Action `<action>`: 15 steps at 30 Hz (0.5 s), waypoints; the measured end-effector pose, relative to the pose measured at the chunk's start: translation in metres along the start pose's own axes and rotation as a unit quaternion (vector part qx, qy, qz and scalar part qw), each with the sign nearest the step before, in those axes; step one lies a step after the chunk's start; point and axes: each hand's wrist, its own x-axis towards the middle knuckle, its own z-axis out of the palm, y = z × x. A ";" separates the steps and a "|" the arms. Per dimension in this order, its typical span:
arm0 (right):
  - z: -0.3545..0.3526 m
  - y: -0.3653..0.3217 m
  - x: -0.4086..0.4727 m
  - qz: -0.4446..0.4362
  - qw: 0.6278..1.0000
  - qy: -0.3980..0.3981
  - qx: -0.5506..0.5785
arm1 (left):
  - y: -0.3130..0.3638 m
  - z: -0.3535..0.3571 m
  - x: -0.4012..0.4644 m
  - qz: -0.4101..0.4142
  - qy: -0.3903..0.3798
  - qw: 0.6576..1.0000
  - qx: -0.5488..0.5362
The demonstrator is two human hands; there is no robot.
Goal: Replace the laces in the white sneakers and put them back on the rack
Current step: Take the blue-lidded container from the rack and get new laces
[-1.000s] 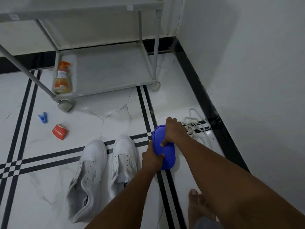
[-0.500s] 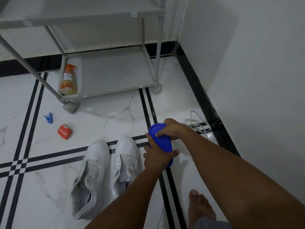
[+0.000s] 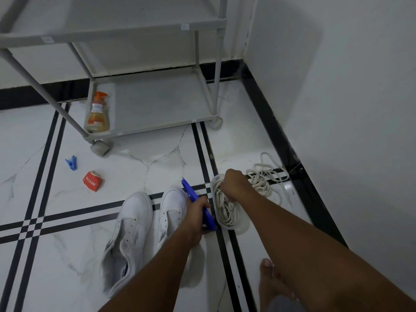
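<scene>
Nearest, two laceless white leather sneakers (image 3: 132,224) lie on the floor, left of the hands. The left hand (image 3: 196,215) grips a blue plastic lid (image 3: 198,204) on edge. The right hand (image 3: 234,185), fingers curled, reaches into a clear oval container (image 3: 238,226) of coiled white laces (image 3: 222,210); its fingertips are hidden. Farther right lies a loose tangle of white laces (image 3: 263,179); beyond, the grey metal rack (image 3: 144,131).

Two bare forearms, no sleeves in view up to the frame's lower edge. Left hand (image 3: 196,212) and right hand (image 3: 234,184) without rings, watch or bracelets. One bare foot (image 3: 271,281) at the bottom, no sock or shoe, toenails plain. Below it, a patch of grey fabric (image 3: 283,305), garment type unclear
</scene>
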 end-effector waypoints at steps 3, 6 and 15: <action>0.019 0.003 -0.002 -0.002 0.999 0.003 -0.035 | 0.004 -0.002 -0.002 -0.031 -0.025 0.999 -0.024; 0.039 0.013 0.003 -0.004 0.999 -0.005 0.038 | 0.003 -0.001 0.006 -0.026 -0.034 0.999 -0.006; 0.037 0.012 0.030 0.153 0.967 -0.194 -0.066 | 0.006 -0.018 0.016 -0.037 -0.020 0.999 0.008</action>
